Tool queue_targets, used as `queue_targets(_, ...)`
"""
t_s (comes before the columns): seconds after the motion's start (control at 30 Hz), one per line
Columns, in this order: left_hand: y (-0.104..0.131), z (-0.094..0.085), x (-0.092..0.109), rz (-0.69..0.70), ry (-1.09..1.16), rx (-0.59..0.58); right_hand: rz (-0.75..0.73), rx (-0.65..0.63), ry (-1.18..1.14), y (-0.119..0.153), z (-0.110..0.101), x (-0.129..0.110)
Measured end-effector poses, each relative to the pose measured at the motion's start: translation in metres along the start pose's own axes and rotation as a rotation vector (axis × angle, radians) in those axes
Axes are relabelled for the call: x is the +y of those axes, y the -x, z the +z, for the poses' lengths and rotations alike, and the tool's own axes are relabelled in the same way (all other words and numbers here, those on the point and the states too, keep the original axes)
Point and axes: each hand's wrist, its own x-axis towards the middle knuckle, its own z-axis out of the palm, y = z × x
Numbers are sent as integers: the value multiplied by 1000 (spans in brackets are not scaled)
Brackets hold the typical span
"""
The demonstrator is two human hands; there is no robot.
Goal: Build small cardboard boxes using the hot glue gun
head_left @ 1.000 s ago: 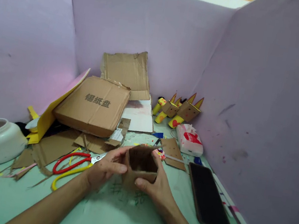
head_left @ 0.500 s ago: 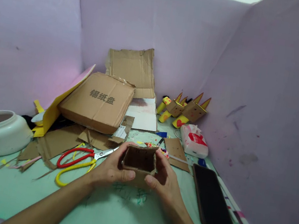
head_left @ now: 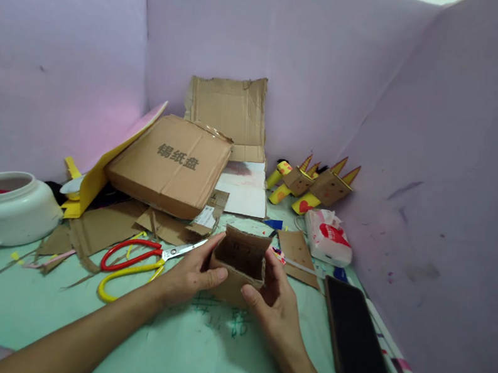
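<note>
A small brown cardboard box (head_left: pixel 232 285) with an open top is held between both hands, just above the green tabletop. My left hand (head_left: pixel 194 273) grips its left side, the thumb on the near wall and the fingers hidden behind. On the opposite side, my right hand (head_left: pixel 275 302) holds the box with its thumb at the near right corner and fingers along the right wall. The inside of the box looks dark and bare. Scissors (head_left: pixel 140 264) with one red and one yellow handle lie left of my left hand, blades pointing towards it.
At left stands a white pot (head_left: pixel 9 216); behind lies a flat cardboard carton (head_left: pixel 171 164) among scraps. Cardboard figures with yellow horns (head_left: pixel 323 186) stand at the back right. A tissue pack (head_left: pixel 329 235) and a black phone (head_left: pixel 359 342) lie to the right.
The box has tilted in my hands, so more of its inner far wall shows. The whole view has shifted slightly, with surrounding things appearing a little further right.
</note>
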Motion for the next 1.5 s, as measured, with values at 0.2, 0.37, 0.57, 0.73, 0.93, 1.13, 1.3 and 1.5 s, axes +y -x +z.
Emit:
queue_targets(0.2, -2, -3, -2, -48, 100, -45, 20, -36, -79, -4, -1, -8)
queue_targets(0.37, -2, -12, -4, -65, -104, 14, 38, -4, 123, -6, -10, -4)
queue_targets(0.57, 1, -16, -4, -6, -492, 34, 25, -48, 213, -3, -18, -2)
queue_targets(0.73, 0, -14, -4, 95, -606, 40, -19, 6, 200, 0, -18, 3)
queue_targets(0.93, 3, -17, -4, 146, -803, 27, -104, 19, 197, 5, -19, 8)
queue_targets(1.13, 9, -24, -7, 309, -976, -33, -112, 76, 233, 9, -15, 6)
queue_targets(1.3, 13, -24, -9, 229, -963, -51, -27, 128, 206, 10, -8, 5)
queue_targets(1.5, 16, -34, -11, 247, -973, 71, -246, 129, 406, 16, -6, -6)
